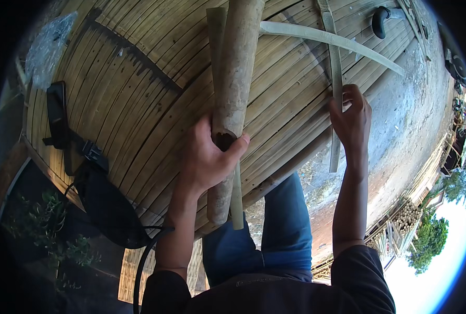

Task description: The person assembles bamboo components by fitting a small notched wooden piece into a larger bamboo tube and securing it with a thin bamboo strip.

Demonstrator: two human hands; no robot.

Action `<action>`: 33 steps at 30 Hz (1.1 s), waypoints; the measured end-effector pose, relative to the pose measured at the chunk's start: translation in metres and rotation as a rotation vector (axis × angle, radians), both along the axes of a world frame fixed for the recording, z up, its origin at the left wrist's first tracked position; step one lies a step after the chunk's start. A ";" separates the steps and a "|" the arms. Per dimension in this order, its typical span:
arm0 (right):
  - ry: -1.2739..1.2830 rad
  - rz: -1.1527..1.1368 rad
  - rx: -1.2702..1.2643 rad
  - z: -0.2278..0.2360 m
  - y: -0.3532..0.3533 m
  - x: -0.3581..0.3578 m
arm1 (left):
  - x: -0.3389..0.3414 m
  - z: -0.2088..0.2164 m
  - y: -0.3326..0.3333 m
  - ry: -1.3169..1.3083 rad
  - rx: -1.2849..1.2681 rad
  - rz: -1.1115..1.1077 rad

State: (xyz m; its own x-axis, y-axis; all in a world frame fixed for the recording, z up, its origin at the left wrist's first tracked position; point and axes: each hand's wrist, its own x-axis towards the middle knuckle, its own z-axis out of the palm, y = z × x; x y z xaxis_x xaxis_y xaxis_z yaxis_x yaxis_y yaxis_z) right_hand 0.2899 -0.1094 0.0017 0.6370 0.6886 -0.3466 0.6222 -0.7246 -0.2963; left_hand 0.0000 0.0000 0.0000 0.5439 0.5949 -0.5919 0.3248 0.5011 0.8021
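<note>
My left hand [209, 157] is closed around the lower part of a thick, round bamboo pole [235, 78], its thumb beside a dark hole in the pole. The pole runs up and away from me over a slatted bamboo platform. A flat pale strip [237, 201] shows along the pole's right side near its lower end, and a wider flat strip [216, 39] shows on its left further up. To the right, my right hand [353, 115] pinches a long, narrow bamboo strip [334, 68] between thumb and fingers. Another curved bamboo strip [322, 35] reaches right from the pole and crosses the held strip.
The bamboo platform [133, 110] spreads below my hands. At its left lie a black bag [107, 206] with a buckle strap, a black flat device [57, 107] and clear plastic [50, 47]. A curved black handle [380, 23] lies at the far right. Cut bamboo [400, 222] is stacked beyond.
</note>
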 end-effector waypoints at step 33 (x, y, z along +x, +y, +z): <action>0.471 0.127 0.499 0.019 0.024 -0.130 | 0.014 0.027 -0.013 0.369 0.681 -0.079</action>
